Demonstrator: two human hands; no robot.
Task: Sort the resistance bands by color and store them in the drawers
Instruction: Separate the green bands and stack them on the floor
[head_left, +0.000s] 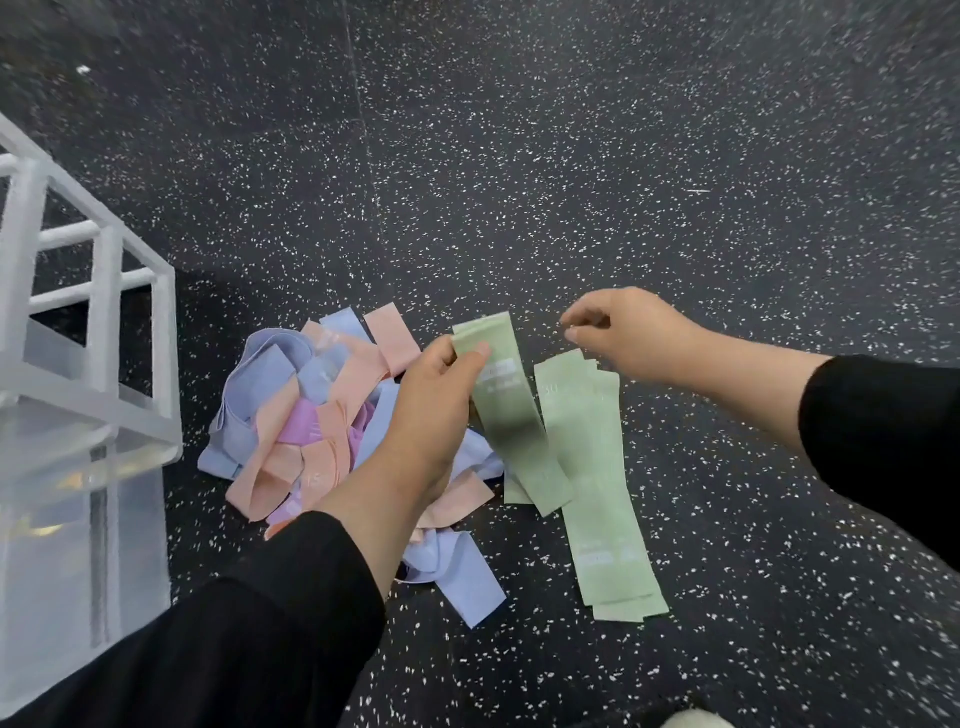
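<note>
Presently, the left hand (436, 410) pinches a green band (506, 410) beside the green stack (597, 467), the right hand (631, 332) hovers loosely curled, holding nothing; the mixed pile (322, 415) and drawers (78, 415) remain pending.

A gym-like room: black rubber flooring (623, 156) flecked with white, loose resistance bands (332, 415) heaped on it beside a white drawer unit (78, 364).

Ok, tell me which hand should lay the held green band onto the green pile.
Left. The left hand already pinches the green band, which hangs just beside the green pile. The right hand hovers above the pile, holding nothing.
</note>
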